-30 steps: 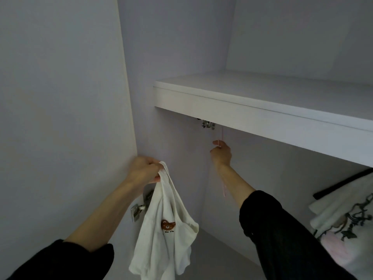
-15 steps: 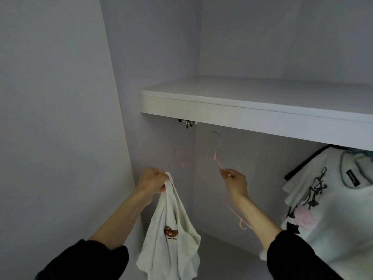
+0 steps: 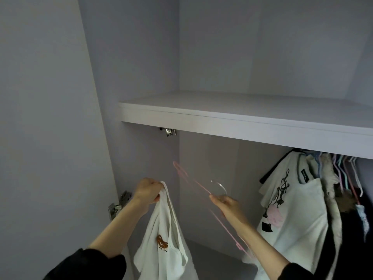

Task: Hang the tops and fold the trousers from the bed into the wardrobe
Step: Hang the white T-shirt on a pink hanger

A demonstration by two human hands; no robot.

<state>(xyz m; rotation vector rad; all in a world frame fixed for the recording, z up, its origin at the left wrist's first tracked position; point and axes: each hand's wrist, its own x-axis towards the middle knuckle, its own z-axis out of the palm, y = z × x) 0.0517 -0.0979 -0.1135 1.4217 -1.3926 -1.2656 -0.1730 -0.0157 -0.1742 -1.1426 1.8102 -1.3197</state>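
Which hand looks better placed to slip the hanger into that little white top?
The right hand, probably. It grips the pink hanger, which is free of the rail and tilted toward the white top. The left hand pinches the top's strap, holding it hanging.

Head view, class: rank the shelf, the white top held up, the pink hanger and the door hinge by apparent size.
1. shelf
2. white top
3. pink hanger, thin though long
4. door hinge
The top is nearer the camera, so its true size is unsure.
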